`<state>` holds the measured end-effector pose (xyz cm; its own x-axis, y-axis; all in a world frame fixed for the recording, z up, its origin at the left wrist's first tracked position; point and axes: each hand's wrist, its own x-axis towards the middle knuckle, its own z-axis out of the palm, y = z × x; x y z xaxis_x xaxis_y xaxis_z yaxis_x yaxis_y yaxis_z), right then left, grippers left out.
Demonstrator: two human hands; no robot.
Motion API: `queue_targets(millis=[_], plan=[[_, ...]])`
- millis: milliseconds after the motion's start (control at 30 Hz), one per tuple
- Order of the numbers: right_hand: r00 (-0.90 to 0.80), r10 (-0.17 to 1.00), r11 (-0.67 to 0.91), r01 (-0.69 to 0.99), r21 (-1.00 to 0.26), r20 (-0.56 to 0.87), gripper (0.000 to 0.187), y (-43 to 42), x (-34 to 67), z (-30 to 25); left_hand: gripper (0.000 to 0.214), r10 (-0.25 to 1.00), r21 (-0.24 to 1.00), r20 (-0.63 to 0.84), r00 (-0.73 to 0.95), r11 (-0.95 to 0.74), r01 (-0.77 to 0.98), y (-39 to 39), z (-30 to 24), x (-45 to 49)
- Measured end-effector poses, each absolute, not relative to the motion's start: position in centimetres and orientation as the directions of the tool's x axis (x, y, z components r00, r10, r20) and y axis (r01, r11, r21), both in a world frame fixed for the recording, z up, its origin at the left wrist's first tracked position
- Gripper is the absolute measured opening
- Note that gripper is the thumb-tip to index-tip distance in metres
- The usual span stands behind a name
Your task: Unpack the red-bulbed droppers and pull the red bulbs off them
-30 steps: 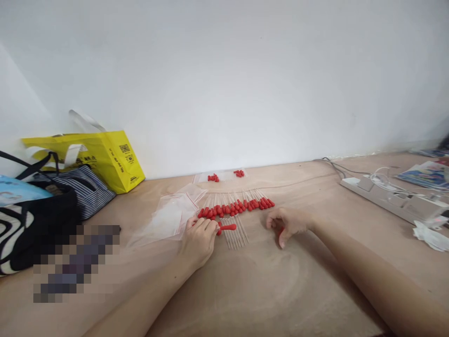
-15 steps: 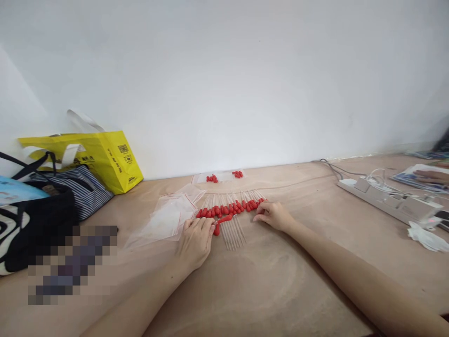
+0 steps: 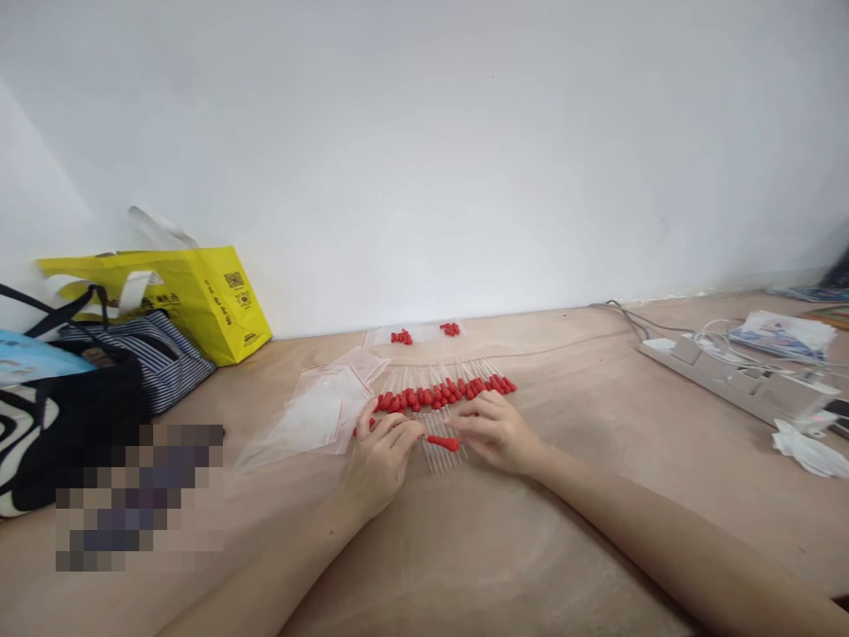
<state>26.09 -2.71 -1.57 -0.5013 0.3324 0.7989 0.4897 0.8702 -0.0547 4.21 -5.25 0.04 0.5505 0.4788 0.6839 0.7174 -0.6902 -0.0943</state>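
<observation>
Left of red bulbs [image 3: 446, 390], yellow bag [image 3: 189, 314], apparently Chinese print [image 3: 218, 302].

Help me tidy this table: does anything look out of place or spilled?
Nothing looks spilled. The crumpled white wad beside the power strip looks stray, and the clear bags beside the left hand overlap at uneven angles.

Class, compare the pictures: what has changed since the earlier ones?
The right hand has moved left toward the left hand; whether it grips anything is unclear. The left hand still holds a red-ended stick. The row of red-tipped sticks, the yellow bag and the power strip stayed put.
</observation>
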Motion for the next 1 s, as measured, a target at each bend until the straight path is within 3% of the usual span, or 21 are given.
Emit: queue_targets(millis=[133,233,400,567,800,1000], plan=[[-0.516,0.174,0.896,0.437,0.083,0.839,0.020,-4.2,24.0,-1.4,0.027,0.389,-0.099,0.725,0.569,-0.758,0.644,-5.4,0.0,4.3],[-0.513,0.122,0.894,0.428,0.130,0.850,0.018,-4.6,23.4,-1.2,0.027,0.348,-0.105,0.750,0.563,-0.777,0.620,-5.4,0.0,4.3],[-0.546,0.171,0.845,0.509,0.162,0.820,0.031,-3.8,23.9,-1.3,0.021,0.489,-0.003,0.721,0.490,-0.705,0.709,-5.4,0.2,4.1],[-0.566,0.241,0.741,0.632,0.227,0.788,0.027,-3.1,24.3,-1.4,0.017,0.567,0.100,0.678,0.468,-0.702,0.705,-5.7,0.5,4.2],[-0.552,0.181,0.766,0.598,0.236,0.814,0.020,-3.5,23.5,-2.1,0.017,0.519,0.029,0.688,0.508,-0.718,0.695,-5.9,0.4,4.9],[-0.518,0.257,0.710,0.674,0.204,0.816,0.012,-3.4,23.7,-2.3,0.017,0.528,-0.005,0.674,0.517,-0.696,0.718,-5.9,0.5,4.9]])
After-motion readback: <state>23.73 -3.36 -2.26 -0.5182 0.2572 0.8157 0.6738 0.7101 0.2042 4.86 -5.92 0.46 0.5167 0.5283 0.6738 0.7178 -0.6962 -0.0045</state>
